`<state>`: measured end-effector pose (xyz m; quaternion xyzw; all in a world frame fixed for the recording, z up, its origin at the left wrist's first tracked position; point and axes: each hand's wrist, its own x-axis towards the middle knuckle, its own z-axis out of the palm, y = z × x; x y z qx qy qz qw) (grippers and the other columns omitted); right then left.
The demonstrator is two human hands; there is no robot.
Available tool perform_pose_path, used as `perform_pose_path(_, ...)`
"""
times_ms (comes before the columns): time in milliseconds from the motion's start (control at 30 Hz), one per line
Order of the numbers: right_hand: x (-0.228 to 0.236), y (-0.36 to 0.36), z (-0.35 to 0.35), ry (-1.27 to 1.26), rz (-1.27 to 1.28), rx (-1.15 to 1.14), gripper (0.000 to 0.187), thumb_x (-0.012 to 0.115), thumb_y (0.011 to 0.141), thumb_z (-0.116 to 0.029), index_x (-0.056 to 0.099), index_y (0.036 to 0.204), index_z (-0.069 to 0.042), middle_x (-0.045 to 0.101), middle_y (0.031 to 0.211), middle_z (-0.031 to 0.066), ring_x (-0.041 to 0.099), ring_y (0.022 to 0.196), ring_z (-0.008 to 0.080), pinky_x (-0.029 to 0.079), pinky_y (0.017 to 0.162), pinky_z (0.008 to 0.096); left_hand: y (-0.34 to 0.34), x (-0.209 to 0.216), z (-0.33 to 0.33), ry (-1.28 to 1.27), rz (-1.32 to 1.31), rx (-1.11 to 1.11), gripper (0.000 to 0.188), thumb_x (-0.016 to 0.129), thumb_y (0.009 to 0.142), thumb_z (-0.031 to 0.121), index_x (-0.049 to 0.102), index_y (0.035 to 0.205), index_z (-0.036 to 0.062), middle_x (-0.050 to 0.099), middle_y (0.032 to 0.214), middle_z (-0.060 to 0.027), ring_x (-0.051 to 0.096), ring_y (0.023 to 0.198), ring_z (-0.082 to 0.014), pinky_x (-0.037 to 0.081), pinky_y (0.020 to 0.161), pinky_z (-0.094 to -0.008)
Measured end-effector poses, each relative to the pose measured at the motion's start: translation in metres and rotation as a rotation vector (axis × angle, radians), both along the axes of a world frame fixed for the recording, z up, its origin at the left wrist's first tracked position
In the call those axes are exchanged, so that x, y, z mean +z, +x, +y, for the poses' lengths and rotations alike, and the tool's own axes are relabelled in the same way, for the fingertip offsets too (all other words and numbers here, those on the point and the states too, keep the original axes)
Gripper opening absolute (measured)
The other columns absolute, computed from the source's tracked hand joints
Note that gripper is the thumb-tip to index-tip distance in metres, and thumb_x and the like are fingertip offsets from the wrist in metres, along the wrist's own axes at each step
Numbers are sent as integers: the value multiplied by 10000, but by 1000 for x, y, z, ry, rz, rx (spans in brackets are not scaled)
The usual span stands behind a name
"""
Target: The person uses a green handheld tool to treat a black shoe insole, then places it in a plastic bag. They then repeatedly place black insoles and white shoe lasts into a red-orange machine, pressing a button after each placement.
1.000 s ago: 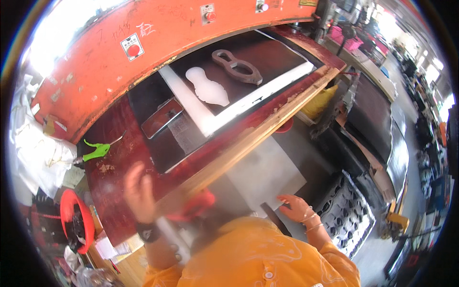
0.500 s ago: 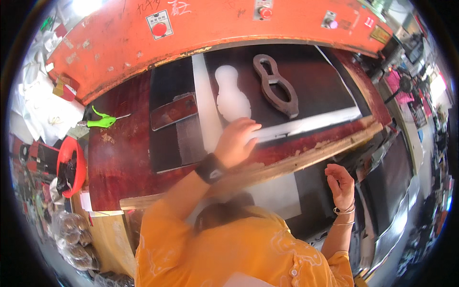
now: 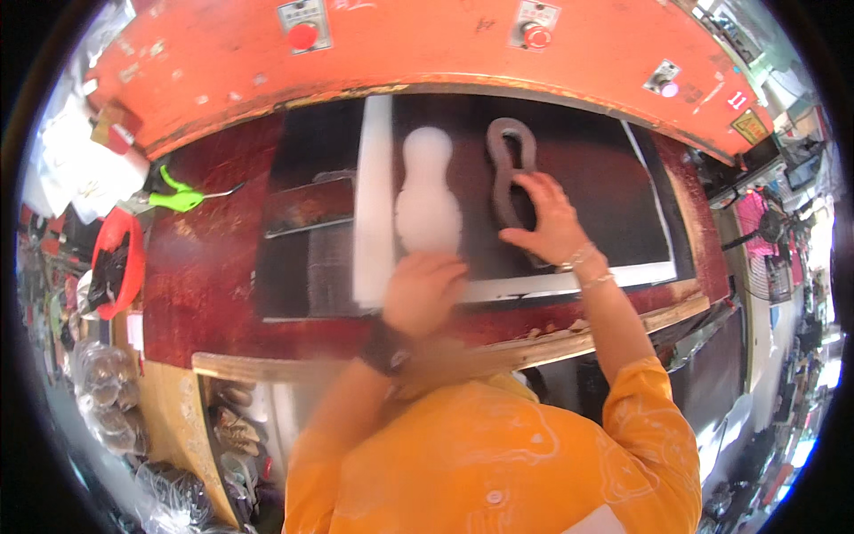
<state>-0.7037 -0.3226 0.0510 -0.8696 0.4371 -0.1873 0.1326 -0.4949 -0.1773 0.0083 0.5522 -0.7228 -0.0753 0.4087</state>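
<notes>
On a black sheet (image 3: 614,196) lies a white patch (image 3: 429,205), round at both ends with a narrow waist like a shoe sole. I cannot tell whether it is a piece or an opening in the sheet. My left hand (image 3: 425,289), blurred, is at its near end with the fingers bent together; their tips are hidden. To the right lies a brown, sole-shaped cutting die (image 3: 500,182), an open frame with a crossbar. My right hand (image 3: 553,222) is over its near right side, thumb and fingers spread apart, partly covering it.
An orange machine beam (image 3: 400,44) with red push buttons (image 3: 302,36) spans the back. Left on the dark red board (image 3: 205,267) are a dark flat phone-like slab (image 3: 311,209) and a green air blow gun (image 3: 181,198). A red basket (image 3: 129,267) stands beside it. A wooden strip (image 3: 623,325) edges the front.
My right hand has come up from beyond the front edge to the cutting die. My left hand has drawn slightly nearer to me, its fingers now bent together. The whole view has shifted.
</notes>
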Motion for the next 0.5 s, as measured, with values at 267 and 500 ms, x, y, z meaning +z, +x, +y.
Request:
perform_pose_path(267, 5, 24, -6, -46, 87, -32, 700, 768, 624, -294, 539, 1276, -177, 404, 1393, 177, 404, 1244, 397, 363, 1015, 487, -1, 4, -3, 33, 26, 15, 219, 743, 702, 78, 698, 916, 60, 663, 1000, -57, 583, 905, -258, 461, 805, -364)
perform_pose_path(500, 7, 53, 6, -103, -6, 14, 634, 769, 605, -245, 603, 1213, -171, 464, 1363, 154, 439, 1217, 394, 381, 1002, 480, 2, 3, -4, 46, 70, -12, 200, 730, 711, 74, 695, 908, 61, 649, 989, -44, 572, 918, -250, 453, 798, -368)
